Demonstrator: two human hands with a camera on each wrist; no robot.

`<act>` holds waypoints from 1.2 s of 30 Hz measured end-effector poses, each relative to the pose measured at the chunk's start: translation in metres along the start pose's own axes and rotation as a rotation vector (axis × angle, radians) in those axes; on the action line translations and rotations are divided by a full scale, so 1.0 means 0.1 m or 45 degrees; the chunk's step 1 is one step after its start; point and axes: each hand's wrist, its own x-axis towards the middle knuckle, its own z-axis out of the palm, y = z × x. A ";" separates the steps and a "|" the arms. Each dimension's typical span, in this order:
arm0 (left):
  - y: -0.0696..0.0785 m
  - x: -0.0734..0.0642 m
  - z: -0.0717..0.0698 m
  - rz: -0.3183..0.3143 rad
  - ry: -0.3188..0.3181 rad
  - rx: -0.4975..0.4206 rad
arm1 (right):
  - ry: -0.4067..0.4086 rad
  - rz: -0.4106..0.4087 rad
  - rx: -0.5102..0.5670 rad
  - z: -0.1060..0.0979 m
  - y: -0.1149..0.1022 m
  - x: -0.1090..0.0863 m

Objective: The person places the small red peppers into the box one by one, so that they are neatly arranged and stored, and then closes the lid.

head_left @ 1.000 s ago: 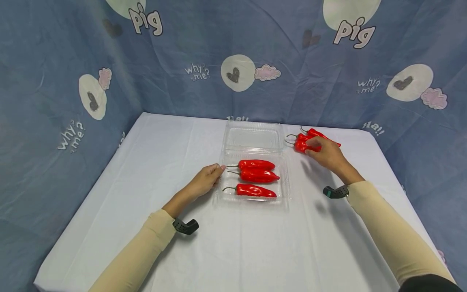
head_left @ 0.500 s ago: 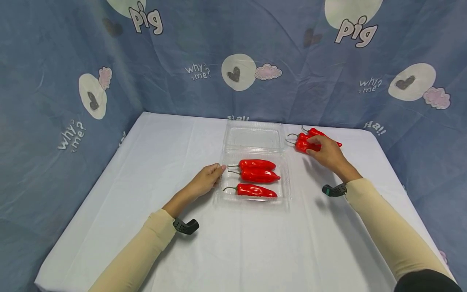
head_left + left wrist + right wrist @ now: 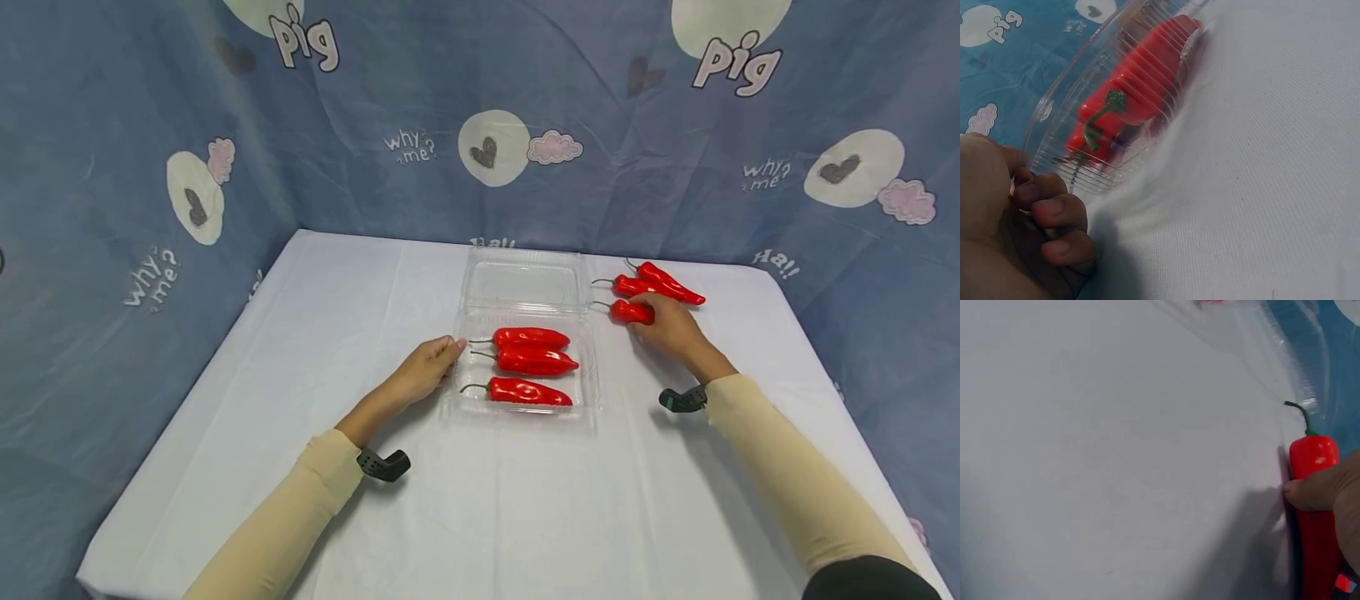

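A clear plastic clamshell box (image 3: pixel 588 375) lies opened on the table, its lid (image 3: pixel 525 283) folded back. Inside its base are three red peppers (image 3: pixel 534 361) with green stems, lying crosswise. My left hand (image 3: pixel 423 371) pinches the left rim of the box between thumb and curled fingers, as the left wrist view also shows. To the right of the box, my right hand (image 3: pixel 671 329) grips a red pepper (image 3: pixel 1314 453), with the thumb across its side and the stem pointing left. Behind that hand two more red peppers (image 3: pixel 670 283) lie close together.
A white cloth covers the table (image 3: pixel 517 500). Blue printed fabric (image 3: pixel 360 183) hangs along the back and both sides, meeting the table's far edge just behind the lid and the loose peppers.
My right hand has drawn one pepper toward me, apart from the two others, with its fingers around it. My left hand has stayed at the box rim.
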 end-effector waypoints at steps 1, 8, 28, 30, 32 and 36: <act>0.00 0.00 0.00 -0.001 0.000 -0.001 | 0.012 -0.003 0.004 0.01 0.01 -0.01; 0.01 0.01 -0.02 -0.011 -0.009 -0.017 | 0.086 -0.031 0.018 0.04 0.02 -0.02; -0.01 0.02 0.03 0.003 -0.011 -0.039 | 0.122 -0.010 0.033 0.08 0.08 -0.10; -0.01 0.02 0.03 0.003 -0.011 -0.042 | 0.124 -0.005 0.042 0.08 0.08 -0.11; -0.02 0.03 0.03 0.004 -0.010 -0.047 | 0.126 -0.001 0.049 0.08 0.08 -0.12; -0.02 0.03 0.03 0.004 -0.008 -0.049 | 0.125 0.008 0.057 0.08 0.09 -0.13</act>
